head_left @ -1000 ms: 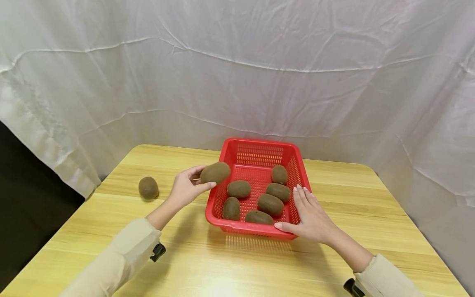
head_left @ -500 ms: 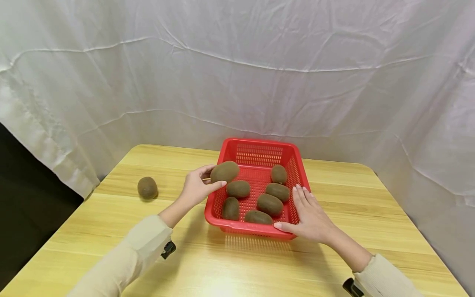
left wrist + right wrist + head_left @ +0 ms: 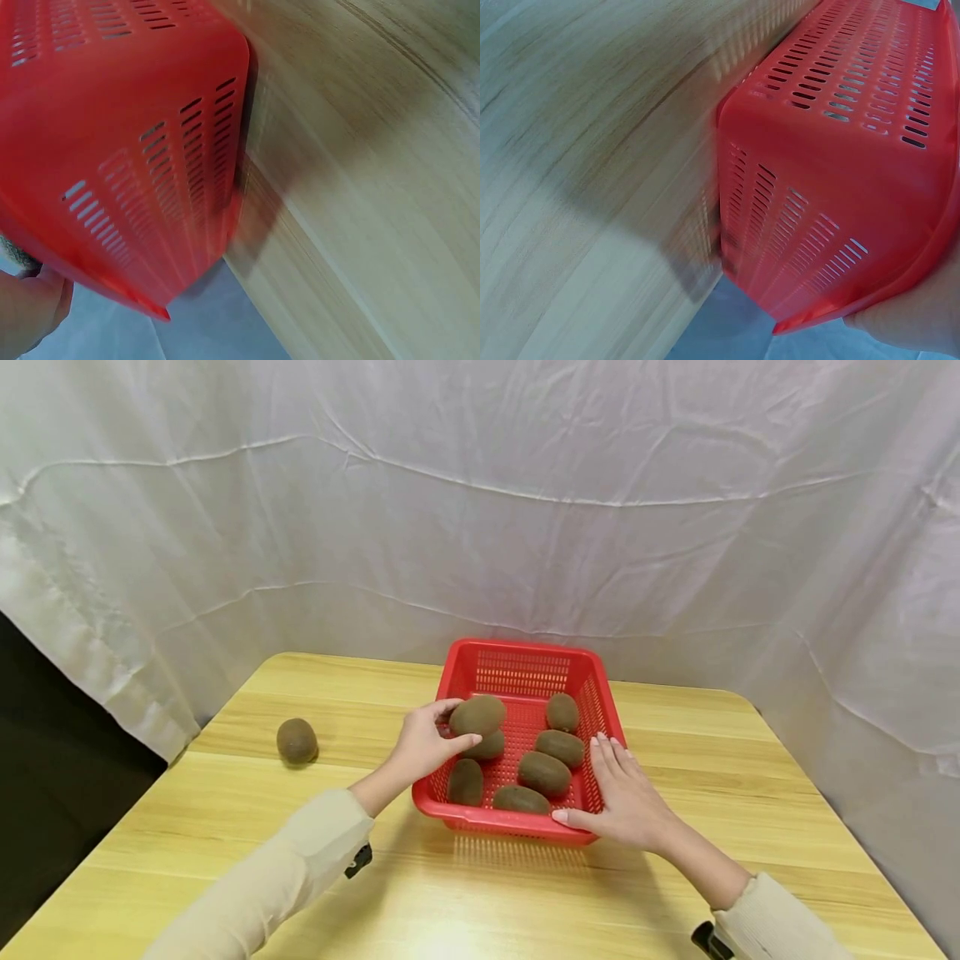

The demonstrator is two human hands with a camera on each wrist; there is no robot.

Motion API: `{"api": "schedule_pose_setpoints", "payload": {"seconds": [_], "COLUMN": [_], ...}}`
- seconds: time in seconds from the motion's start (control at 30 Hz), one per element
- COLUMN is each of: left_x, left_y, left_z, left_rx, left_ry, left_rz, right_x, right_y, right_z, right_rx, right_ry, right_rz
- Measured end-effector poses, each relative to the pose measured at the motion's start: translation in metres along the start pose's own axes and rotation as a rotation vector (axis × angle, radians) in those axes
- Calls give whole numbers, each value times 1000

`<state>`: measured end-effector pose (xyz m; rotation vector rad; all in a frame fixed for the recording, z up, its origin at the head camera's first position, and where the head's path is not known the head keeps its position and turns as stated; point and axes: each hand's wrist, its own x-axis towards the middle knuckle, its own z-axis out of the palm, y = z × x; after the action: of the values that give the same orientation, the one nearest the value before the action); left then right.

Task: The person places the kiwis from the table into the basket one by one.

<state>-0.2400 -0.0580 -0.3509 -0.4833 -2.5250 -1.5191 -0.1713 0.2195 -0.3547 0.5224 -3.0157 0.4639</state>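
In the head view my left hand [image 3: 423, 739] pinches a brown kiwi [image 3: 477, 714] between thumb and fingers, inside the left part of a red plastic basket [image 3: 517, 827]. The held fruit partly covers another kiwi [image 3: 491, 747] below it; whether they touch I cannot tell. Several more kiwis [image 3: 544, 774] lie on the basket's floor, mostly along the right and front. My right hand [image 3: 633, 806] rests on the basket's front right corner, fingers straight along the right rim and thumb on the front rim. In the left wrist view, only a sliver of kiwi [image 3: 16, 253] shows above the hand.
A single kiwi [image 3: 297, 742] lies on the wooden table [image 3: 225, 827] left of the basket. Pale cloth [image 3: 480, 527] hangs behind the table and along its sides. The basket's slotted side walls [image 3: 817, 202] stand upright on the tabletop.
My left hand has carried its kiwi rightward, from above the basket's left rim to over the kiwi inside. The right hand stays on the corner; the basket has barely shifted.
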Motion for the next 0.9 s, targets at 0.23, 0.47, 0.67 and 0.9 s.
{"api": "schedule_pose_setpoints", "payload": {"seconds": [0.23,0.47,0.67,0.9], "left_x": [1,1,2,0], "left_y": [7,12,8,5], "left_z": [16,29,37,41], "left_rx": [167,295,356,439], "left_ry": [-44,-142,-226,-272], "left_rz": [70,27,19,89], "right_x": [0,0,0,0], "right_y": [0,0,0,0], "right_z": [0,0,0,0], "right_rx": [4,10,6,10], "right_ry": [0,3,3,0], "right_rz": [3,7,4,4]}}
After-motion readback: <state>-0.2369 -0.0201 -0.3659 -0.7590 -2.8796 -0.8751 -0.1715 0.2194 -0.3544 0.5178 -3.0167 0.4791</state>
